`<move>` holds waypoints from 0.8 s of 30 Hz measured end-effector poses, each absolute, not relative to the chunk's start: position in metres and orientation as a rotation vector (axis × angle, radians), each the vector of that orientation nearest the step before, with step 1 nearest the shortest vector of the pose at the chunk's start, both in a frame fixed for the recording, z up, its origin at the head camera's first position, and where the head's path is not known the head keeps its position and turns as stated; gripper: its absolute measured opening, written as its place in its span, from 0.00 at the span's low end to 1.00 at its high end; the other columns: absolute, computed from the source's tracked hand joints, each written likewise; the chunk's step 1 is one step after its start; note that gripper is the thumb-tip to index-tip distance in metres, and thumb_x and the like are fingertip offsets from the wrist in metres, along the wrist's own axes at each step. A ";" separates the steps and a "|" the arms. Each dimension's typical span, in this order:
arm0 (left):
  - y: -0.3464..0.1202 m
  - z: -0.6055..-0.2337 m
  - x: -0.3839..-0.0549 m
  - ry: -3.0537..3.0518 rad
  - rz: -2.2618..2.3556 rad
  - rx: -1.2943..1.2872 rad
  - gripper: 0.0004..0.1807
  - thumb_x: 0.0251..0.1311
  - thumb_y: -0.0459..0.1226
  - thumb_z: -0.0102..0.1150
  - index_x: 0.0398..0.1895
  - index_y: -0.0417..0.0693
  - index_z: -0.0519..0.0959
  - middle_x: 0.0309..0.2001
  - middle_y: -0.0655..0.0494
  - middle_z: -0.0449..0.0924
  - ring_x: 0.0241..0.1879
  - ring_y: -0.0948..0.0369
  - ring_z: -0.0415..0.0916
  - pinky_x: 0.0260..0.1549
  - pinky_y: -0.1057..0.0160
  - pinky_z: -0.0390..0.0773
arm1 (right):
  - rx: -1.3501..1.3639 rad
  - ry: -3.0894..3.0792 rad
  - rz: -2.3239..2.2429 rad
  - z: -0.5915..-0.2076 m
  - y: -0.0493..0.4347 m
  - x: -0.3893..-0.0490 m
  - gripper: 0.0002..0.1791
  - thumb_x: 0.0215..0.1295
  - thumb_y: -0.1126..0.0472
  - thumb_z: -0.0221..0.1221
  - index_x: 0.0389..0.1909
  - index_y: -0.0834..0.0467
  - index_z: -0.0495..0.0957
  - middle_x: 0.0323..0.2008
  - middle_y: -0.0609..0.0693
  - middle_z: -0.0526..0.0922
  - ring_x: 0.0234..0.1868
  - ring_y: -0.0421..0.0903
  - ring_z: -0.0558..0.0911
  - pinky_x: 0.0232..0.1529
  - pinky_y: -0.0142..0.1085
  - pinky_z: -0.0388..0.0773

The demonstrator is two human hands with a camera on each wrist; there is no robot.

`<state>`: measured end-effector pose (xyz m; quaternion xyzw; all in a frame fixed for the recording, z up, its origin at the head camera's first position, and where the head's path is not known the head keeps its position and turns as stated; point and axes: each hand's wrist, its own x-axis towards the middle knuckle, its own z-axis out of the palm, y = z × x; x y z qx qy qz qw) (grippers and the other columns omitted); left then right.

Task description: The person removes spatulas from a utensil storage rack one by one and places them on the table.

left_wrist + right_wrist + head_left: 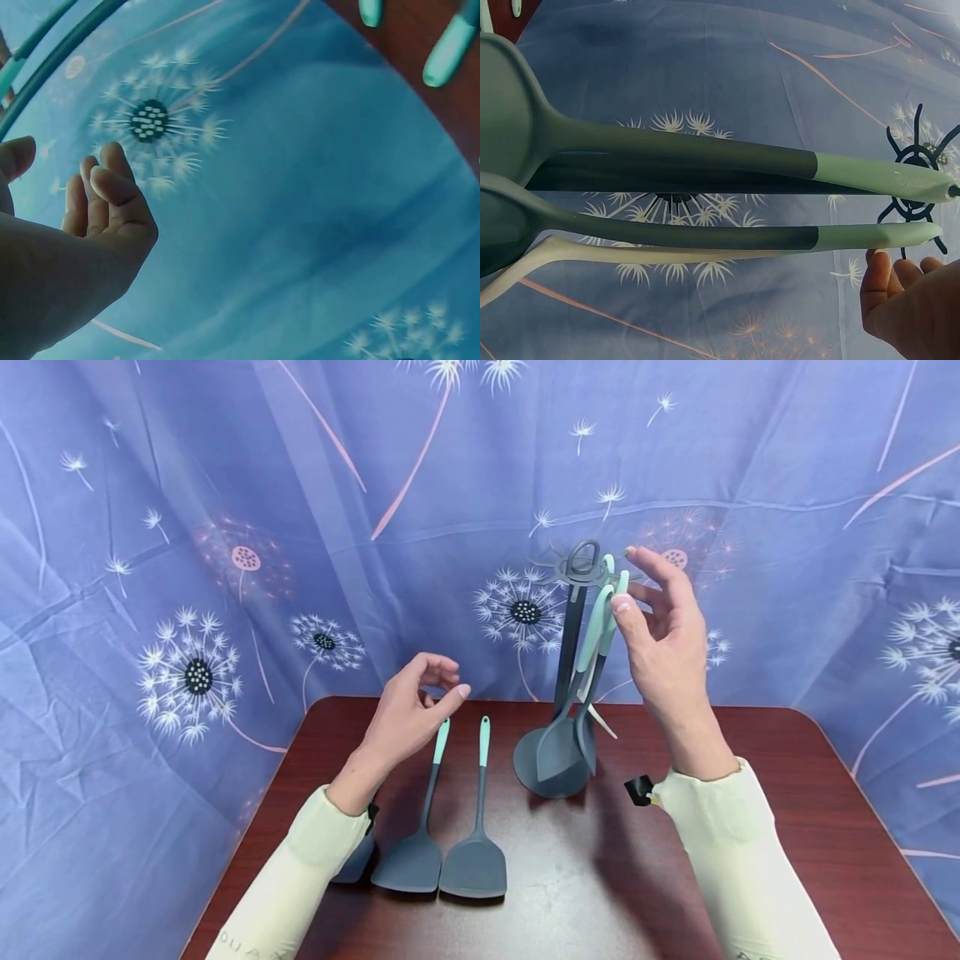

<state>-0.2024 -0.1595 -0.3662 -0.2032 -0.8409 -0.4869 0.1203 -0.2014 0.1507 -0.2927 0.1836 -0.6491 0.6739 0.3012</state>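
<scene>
My right hand [671, 643] is raised at the top of a dark hook stand [570, 647], its thumb and fingertips right at the mint handle [862, 237] of a hanging dark spoon-like utensil [587, 739]. In the right wrist view, the fingers sit along one side of that handle. Next to it hang a utensil with a pointed flat head [558, 752] and another with a wide round head [531, 760]. My left hand [405, 710], fingers loosely bent around nothing, hovers near the handle ends of two turners [474, 864] [408, 864] lying on the table.
A third dark blade [355, 864] lies partly hidden under the left sleeve. Hook arms and a ring [583, 560] crown the stand. A pale curved utensil [630, 253] hangs behind the others. A blue dandelion-print curtain [420, 602] rises behind the brown table [750, 793].
</scene>
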 end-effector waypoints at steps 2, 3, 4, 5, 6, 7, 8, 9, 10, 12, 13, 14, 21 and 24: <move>-0.152 -0.359 -0.203 -2.420 -1.441 -0.614 0.17 0.70 0.43 0.70 0.57 0.54 0.78 0.49 0.58 0.84 0.48 0.65 0.82 0.36 0.62 0.76 | 0.486 -1.724 1.781 -0.293 0.151 -0.202 0.28 0.73 0.67 0.64 0.72 0.58 0.74 0.72 0.56 0.75 0.60 0.49 0.80 0.60 0.33 0.74; -0.148 -0.355 -0.203 -2.402 -1.447 -0.623 0.18 0.70 0.43 0.70 0.58 0.54 0.78 0.49 0.59 0.84 0.49 0.65 0.81 0.36 0.61 0.77 | 0.484 -1.727 1.778 -0.293 0.151 -0.202 0.28 0.73 0.67 0.63 0.72 0.58 0.74 0.72 0.56 0.75 0.60 0.49 0.80 0.60 0.33 0.74; -0.145 -0.352 -0.204 -2.381 -1.452 -0.634 0.19 0.69 0.43 0.71 0.58 0.53 0.78 0.50 0.59 0.84 0.49 0.64 0.81 0.37 0.58 0.78 | 0.483 -1.729 1.774 -0.293 0.151 -0.202 0.28 0.73 0.67 0.63 0.72 0.58 0.74 0.72 0.56 0.75 0.60 0.49 0.80 0.60 0.33 0.74; -0.141 -0.348 -0.205 -2.362 -1.459 -0.644 0.19 0.69 0.43 0.71 0.59 0.52 0.78 0.50 0.60 0.84 0.50 0.64 0.81 0.37 0.57 0.78 | 0.481 -1.730 1.770 -0.293 0.151 -0.202 0.28 0.73 0.67 0.63 0.72 0.58 0.75 0.72 0.56 0.75 0.60 0.49 0.80 0.60 0.33 0.74; -0.138 -0.344 -0.206 -2.344 -1.467 -0.657 0.20 0.69 0.43 0.71 0.60 0.51 0.77 0.51 0.60 0.83 0.50 0.64 0.80 0.39 0.55 0.78 | 0.478 -1.732 1.764 -0.293 0.151 -0.202 0.28 0.73 0.66 0.63 0.72 0.58 0.75 0.71 0.55 0.75 0.60 0.49 0.80 0.60 0.34 0.74; -0.136 -0.341 -0.206 -2.327 -1.472 -0.668 0.21 0.69 0.43 0.71 0.61 0.51 0.77 0.52 0.60 0.83 0.51 0.64 0.80 0.40 0.54 0.79 | 0.475 -1.735 1.762 -0.292 0.150 -0.202 0.28 0.73 0.66 0.63 0.72 0.58 0.75 0.71 0.55 0.76 0.60 0.49 0.80 0.60 0.34 0.74; -0.133 -0.338 -0.207 -2.311 -1.478 -0.680 0.22 0.69 0.43 0.70 0.62 0.50 0.76 0.53 0.60 0.83 0.52 0.63 0.80 0.41 0.52 0.79 | 0.473 -1.735 1.762 -0.292 0.150 -0.202 0.28 0.73 0.66 0.64 0.72 0.58 0.75 0.71 0.55 0.76 0.60 0.49 0.80 0.59 0.34 0.74; -0.130 -0.335 -0.208 -2.292 -1.487 -0.697 0.23 0.69 0.43 0.70 0.62 0.50 0.76 0.54 0.59 0.83 0.53 0.63 0.80 0.42 0.50 0.79 | 0.475 -1.734 1.758 -0.292 0.150 -0.202 0.28 0.73 0.66 0.63 0.72 0.58 0.75 0.71 0.55 0.76 0.60 0.49 0.80 0.59 0.34 0.74; -0.127 -0.333 -0.209 -2.274 -1.494 -0.710 0.24 0.69 0.43 0.70 0.63 0.49 0.75 0.55 0.59 0.82 0.55 0.62 0.80 0.42 0.49 0.79 | 0.478 -1.731 1.754 -0.292 0.150 -0.202 0.28 0.73 0.66 0.63 0.72 0.58 0.75 0.71 0.55 0.76 0.59 0.50 0.80 0.59 0.34 0.74; -0.122 -0.328 -0.210 -2.242 -1.501 -0.731 0.25 0.68 0.43 0.71 0.64 0.49 0.75 0.58 0.59 0.81 0.57 0.62 0.80 0.43 0.49 0.79 | 0.484 -1.730 1.746 -0.293 0.151 -0.203 0.28 0.73 0.66 0.63 0.72 0.58 0.75 0.71 0.56 0.76 0.59 0.50 0.80 0.59 0.34 0.74; -0.119 -0.326 -0.211 -2.226 -1.501 -0.739 0.26 0.68 0.43 0.71 0.65 0.49 0.74 0.59 0.59 0.81 0.58 0.61 0.80 0.44 0.50 0.79 | 0.487 -1.729 1.747 -0.293 0.151 -0.203 0.28 0.73 0.66 0.63 0.72 0.58 0.75 0.71 0.57 0.75 0.59 0.50 0.80 0.59 0.34 0.74; -0.117 -0.323 -0.211 -2.211 -1.501 -0.750 0.27 0.68 0.43 0.71 0.66 0.48 0.74 0.60 0.59 0.80 0.59 0.61 0.79 0.44 0.49 0.79 | 0.489 -1.727 1.748 -0.293 0.151 -0.203 0.28 0.73 0.66 0.63 0.72 0.58 0.75 0.71 0.57 0.75 0.59 0.50 0.80 0.58 0.34 0.75; -0.096 -0.310 -0.215 -2.127 -1.480 -0.779 0.36 0.67 0.45 0.72 0.73 0.47 0.69 0.67 0.55 0.77 0.67 0.60 0.75 0.49 0.56 0.80 | 0.477 -1.735 1.743 -0.293 0.151 -0.203 0.28 0.73 0.66 0.63 0.72 0.58 0.75 0.71 0.53 0.76 0.59 0.49 0.80 0.58 0.33 0.74; -0.091 -0.307 -0.215 -2.109 -1.478 -0.774 0.38 0.66 0.45 0.73 0.75 0.47 0.67 0.70 0.53 0.74 0.69 0.63 0.72 0.51 0.57 0.79 | 0.468 -1.745 1.751 -0.293 0.150 -0.202 0.28 0.73 0.66 0.63 0.72 0.58 0.74 0.71 0.54 0.76 0.60 0.49 0.80 0.58 0.33 0.74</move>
